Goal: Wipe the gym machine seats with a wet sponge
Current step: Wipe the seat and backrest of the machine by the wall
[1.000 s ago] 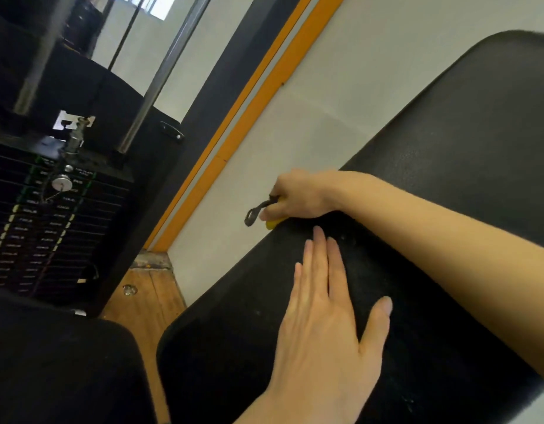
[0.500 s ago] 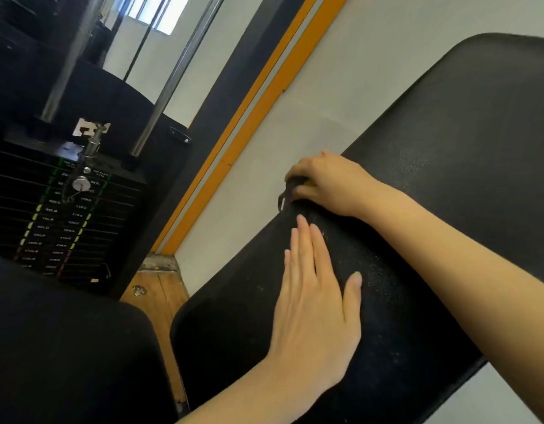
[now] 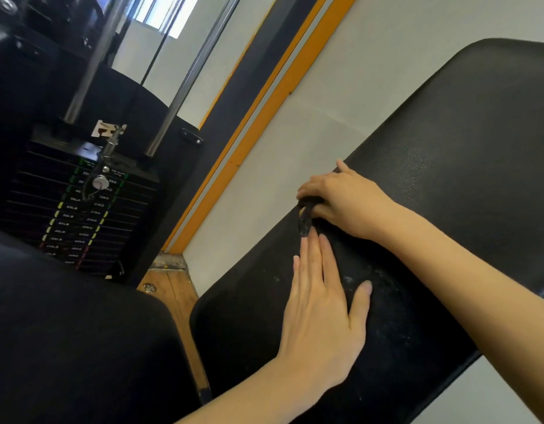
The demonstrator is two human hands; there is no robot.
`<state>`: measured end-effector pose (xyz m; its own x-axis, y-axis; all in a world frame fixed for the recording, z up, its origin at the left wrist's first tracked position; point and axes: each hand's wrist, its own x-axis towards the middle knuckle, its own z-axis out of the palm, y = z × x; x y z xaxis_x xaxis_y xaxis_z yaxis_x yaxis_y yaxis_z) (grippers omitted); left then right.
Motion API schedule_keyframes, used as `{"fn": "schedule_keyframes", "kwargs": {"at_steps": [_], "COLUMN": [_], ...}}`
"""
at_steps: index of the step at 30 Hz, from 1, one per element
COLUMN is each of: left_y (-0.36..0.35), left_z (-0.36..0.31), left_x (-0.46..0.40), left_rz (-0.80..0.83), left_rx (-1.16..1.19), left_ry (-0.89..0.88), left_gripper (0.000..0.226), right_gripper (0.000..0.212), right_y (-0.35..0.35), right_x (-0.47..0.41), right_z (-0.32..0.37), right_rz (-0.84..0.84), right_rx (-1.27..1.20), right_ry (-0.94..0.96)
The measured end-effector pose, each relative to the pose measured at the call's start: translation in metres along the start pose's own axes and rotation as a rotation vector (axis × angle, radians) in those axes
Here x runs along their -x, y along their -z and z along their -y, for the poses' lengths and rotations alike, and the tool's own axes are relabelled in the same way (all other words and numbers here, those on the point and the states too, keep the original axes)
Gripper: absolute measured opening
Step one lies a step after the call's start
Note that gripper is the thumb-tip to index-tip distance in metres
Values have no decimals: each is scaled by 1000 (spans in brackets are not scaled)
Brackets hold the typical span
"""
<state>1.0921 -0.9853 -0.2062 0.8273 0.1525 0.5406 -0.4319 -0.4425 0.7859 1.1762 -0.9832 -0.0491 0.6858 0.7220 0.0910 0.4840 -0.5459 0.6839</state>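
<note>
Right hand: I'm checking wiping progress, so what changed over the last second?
The right hand, gripping a dark sponge, slid from the seat pad's edge up onto its surface, hiding the yellow part. The left hand stayed flat on the pad.

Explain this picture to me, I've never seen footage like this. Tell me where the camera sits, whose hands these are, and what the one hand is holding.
The camera is worn on a person's head and looks forward and down, so both arms reaching in from the bottom and right belong to the wearer. There is one view only.

The big black slab is a padded gym machine seat, with pale specks and smears on it. The left hand lies flat on the pad, fingers straight, holding nothing. The right hand is at the pad's edge, fingers curled in a grip on a dark object, likely the sponge for wiping, though most of it is hidden under the hand.

At left stands a weight stack with its selector pin. A second black pad sits at lower left.
</note>
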Motion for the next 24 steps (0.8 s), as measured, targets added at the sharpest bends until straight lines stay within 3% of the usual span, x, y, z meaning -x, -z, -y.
{"fn": "schedule_keyframes", "kwargs": {"at_steps": [5, 8, 12, 17, 21, 24], "left_y": [21, 22, 16, 13, 12, 14], "left_z": [17, 29, 34, 36, 37, 36], "left_x": [3, 0, 0, 3, 3, 4], "left_rz": [22, 51, 50, 1, 6, -5], "left_rx": [-14, -39, -38, -11, -1, 18], "left_ry": [75, 90, 42, 34, 21, 31], "left_gripper": [85, 86, 81, 71, 77, 74], "right_gripper": [35, 39, 42, 46, 45, 47], "right_y": [-6, 8, 15, -16, -14, -30], "right_x": [-26, -1, 12, 22, 29, 25], "right_z": [30, 11, 2, 28, 23, 47], "right_rz": [77, 89, -86, -73, -294, -149], "right_rx": [48, 37, -12, 111, 107, 142], "right_ry": [-7, 18, -124, 24, -175, -48]}}
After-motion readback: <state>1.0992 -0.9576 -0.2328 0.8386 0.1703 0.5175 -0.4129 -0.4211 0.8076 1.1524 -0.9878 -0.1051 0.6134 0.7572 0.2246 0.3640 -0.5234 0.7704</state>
